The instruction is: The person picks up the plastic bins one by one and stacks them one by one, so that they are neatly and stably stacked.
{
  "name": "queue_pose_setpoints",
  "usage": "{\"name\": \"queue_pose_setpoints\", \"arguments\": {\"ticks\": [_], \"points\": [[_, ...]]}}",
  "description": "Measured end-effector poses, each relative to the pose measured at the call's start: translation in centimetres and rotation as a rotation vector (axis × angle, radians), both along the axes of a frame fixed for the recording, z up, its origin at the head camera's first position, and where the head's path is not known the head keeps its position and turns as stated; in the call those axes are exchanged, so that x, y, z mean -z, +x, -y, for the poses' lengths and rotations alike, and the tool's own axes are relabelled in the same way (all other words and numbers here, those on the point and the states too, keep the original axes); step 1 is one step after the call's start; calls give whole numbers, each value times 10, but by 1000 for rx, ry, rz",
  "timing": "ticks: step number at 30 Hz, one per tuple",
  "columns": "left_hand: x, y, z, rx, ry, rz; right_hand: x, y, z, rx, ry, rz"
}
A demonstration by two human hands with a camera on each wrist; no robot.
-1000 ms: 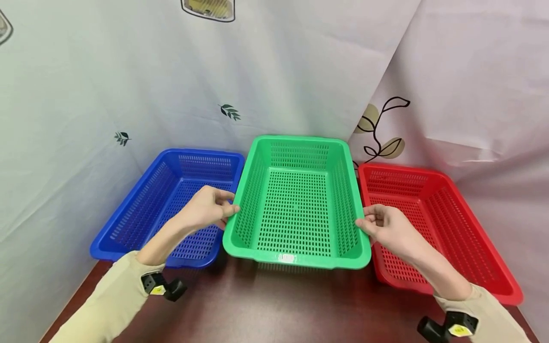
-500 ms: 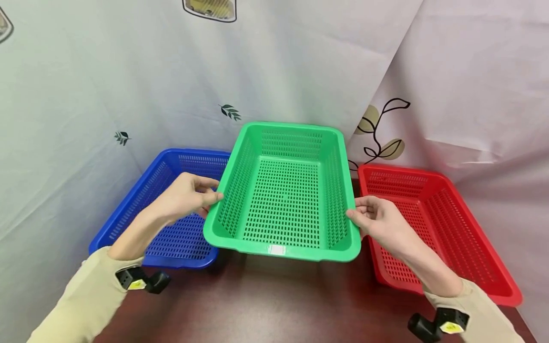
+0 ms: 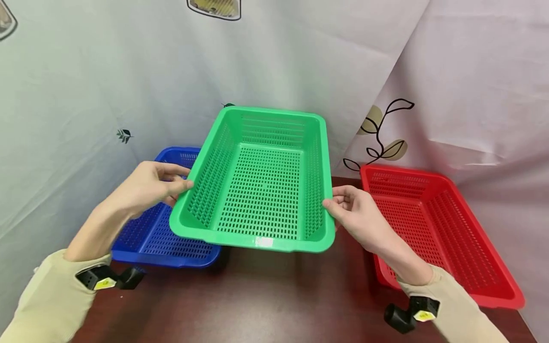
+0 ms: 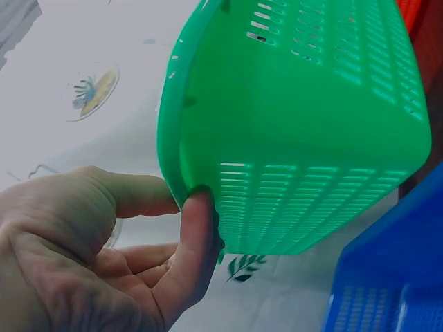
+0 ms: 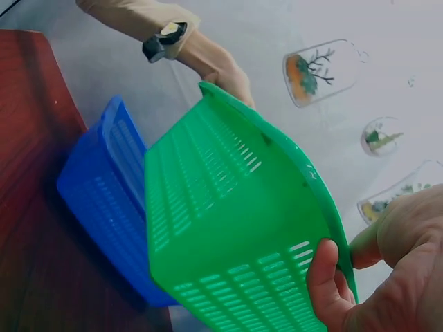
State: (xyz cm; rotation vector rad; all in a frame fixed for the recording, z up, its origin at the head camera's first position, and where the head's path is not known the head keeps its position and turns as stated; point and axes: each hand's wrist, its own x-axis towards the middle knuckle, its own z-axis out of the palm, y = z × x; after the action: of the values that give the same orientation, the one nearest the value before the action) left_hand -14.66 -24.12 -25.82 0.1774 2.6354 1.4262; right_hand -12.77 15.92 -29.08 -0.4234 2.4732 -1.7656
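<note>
From my head, I look down at the green basket (image 3: 263, 190), which I hold in front of me, raised above the dark reddish table (image 3: 274, 295), its inside turned toward me. My left hand (image 3: 156, 186) grips its left rim, thumb on top and fingers underneath; my right hand (image 3: 358, 214) grips the right rim the same way. A small pale label (image 3: 263, 241) sits on the near rim. The blue basket (image 3: 180, 240) is on the table to the left, partly hidden by the green one and by my left hand. The red basket (image 3: 446, 233) is to the right, partly behind my right forearm. A pale cloth (image 3: 300, 57) hangs behind, printed with a line-drawn plant (image 3: 381, 138). Each cream sleeve (image 3: 55, 290) has a black device (image 3: 100, 277) at the cuff.

From my left wrist, I see my thumb going behind the green rim and a finger pressing the slotted wall from outside, so the rim is pinched between them. Blue shows at the lower right, a bit of red at the upper right corner.

From my right wrist, my right hand pinches the rim at the lower right. My left hand is at the far side, its fingertips hidden by the green rim. The blue basket is behind, toward the table, and printed jars (image 5: 318, 72) show on the cloth.
</note>
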Motion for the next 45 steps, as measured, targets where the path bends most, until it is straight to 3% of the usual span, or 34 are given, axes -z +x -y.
{"name": "queue_pose_setpoints", "arguments": {"ticks": [8,15,19,31,39,45], "points": [[-1,1,0,-50,-94,-35,5,-4,-3,-36,-74,-15],[7,2,1,-92,-179,-13,11,-8,-4,-31,-103,-18],[5,3,1,-109,-223,17,13,-9,-4,-42,-127,-31],[7,2,5,-148,-242,15,17,-11,-4,-53,-198,-31],[11,8,0,-225,-213,-43,18,-10,-3,-59,-215,-40],[13,12,-5,-268,-269,-57,20,-10,-6,-63,-184,-58]]}}
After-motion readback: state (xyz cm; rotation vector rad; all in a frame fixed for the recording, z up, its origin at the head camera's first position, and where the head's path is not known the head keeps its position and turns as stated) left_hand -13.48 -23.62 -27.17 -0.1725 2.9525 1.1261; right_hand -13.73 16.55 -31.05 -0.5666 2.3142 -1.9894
